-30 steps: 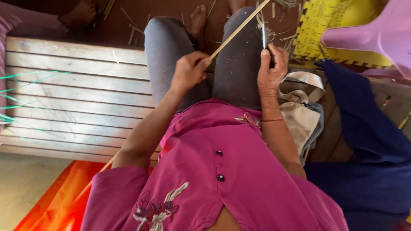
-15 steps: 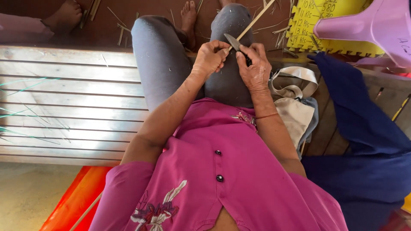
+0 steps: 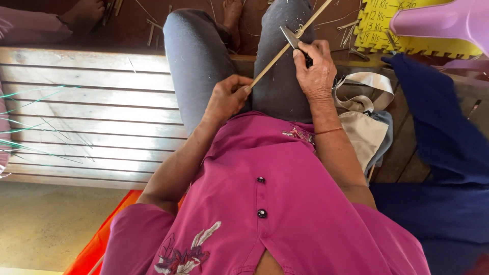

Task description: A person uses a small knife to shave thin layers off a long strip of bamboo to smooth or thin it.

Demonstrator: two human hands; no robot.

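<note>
A: Left hand (image 3: 227, 97)?

B: Fist closed round the near end of a thin bamboo strip (image 3: 285, 48), resting on the left thigh, grey trousers (image 3: 196, 66).

A: Right hand (image 3: 317, 71)?

B: Fingers curled tight on a dark knife handle; the knife (image 3: 291, 36) has its blade sticking up past the knuckles, laid against the strip. So both hands are closed, each on its own item.

A: Where does the strip run?

B: Diagonal, from the left fist up and to the right, past the blade, over the right knee and out of the top edge. Tilted, not flat.

A: Surroundings?

B: Person sits on a slatted wooden bench (image 3: 86, 117), wearing a magenta buttoned shirt (image 3: 265, 203). Beige cloth bag (image 3: 364, 119) just beside the right forearm, dark blue fabric (image 3: 438, 153) further right. Yellow foam mat (image 3: 392, 30) and a pink plastic item (image 3: 448, 20) top right. Bamboo slivers (image 3: 153, 28) scattered on the floor near the feet. Someone else's bare foot (image 3: 84, 12) top left.
</note>
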